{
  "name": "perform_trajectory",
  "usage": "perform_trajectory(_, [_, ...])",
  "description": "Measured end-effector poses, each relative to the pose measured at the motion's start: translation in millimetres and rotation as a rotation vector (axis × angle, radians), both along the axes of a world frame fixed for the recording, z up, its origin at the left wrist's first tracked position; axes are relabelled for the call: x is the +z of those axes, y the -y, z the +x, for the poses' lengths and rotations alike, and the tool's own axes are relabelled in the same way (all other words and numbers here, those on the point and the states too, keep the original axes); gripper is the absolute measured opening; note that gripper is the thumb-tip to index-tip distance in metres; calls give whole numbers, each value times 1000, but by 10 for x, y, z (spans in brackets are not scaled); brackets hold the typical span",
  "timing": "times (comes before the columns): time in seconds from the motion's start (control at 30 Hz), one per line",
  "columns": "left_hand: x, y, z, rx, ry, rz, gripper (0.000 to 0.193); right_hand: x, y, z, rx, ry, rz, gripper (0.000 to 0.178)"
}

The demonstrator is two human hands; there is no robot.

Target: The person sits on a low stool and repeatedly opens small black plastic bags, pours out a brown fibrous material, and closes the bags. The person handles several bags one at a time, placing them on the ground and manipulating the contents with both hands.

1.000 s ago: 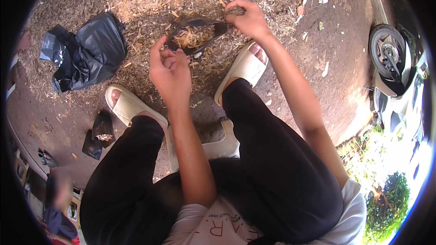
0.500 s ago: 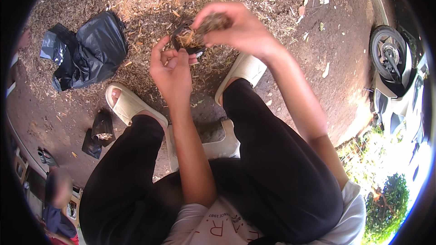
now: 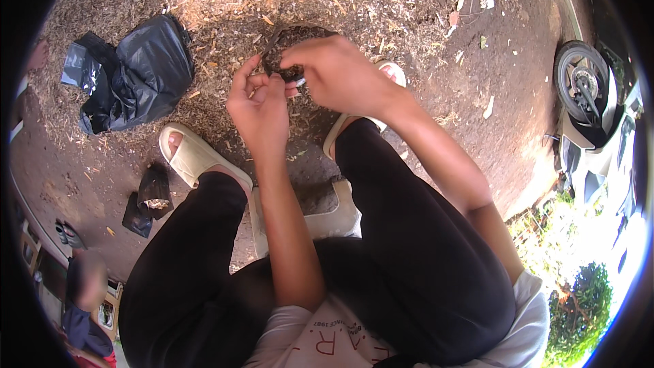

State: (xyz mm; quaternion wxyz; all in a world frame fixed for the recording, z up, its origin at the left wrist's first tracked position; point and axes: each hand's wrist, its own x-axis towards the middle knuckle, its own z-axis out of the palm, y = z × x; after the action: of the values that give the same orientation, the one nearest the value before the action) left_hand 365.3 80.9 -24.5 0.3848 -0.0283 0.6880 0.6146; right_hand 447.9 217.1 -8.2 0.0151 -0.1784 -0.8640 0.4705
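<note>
My left hand is closed on the side of a small black plastic bag, holding its mouth up above the littered ground. Over that mouth is my right hand, its fingers curled down at the opening. Dark, crumbly material shows inside the bag below them. The palm and bent fingertips of my right hand are partly hidden, so I cannot make out what they grip. A small white bit shows between the two hands.
Dry shavings cover the soil. A large black plastic bag lies to the left; nearer stand small filled black bags. My sandalled feet flank a low stool. A motorbike stands right; another person is at lower left.
My right hand has turned over and come down onto the small bag's mouth. The brown clump it held no longer shows, and darker material is visible inside. My left hand stays in place.
</note>
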Motion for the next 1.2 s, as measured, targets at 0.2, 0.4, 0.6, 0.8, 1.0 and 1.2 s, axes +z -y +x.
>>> perform_trajectory(0.2, [15, 1, -5, 8, -6, -5, 43, 20, 75, 33, 29, 209, 313, 38])
perform_trajectory(0.4, [9, 2, -27, 14, 12, -48, 44, 226, -418, 74, -376, 167, 78, 40])
perform_trajectory(0.6, [29, -15, -29, -9, 5, -88, 44, -511, -685, 139, -72, 337, 427, 67])
perform_trajectory(0.8, [45, -15, 0, -38, -26, -105, 49, -762, -526, 176, 5, 393, 445, 75])
perform_trajectory(1.0, [-20, -2, 58, -95, -47, -74, 58, -667, -640, 183, -306, 467, 145, 46])
perform_trajectory(1.2, [32, 1, 3, -47, 38, -58, 68, -243, -942, 227, -564, 237, -370, 25])
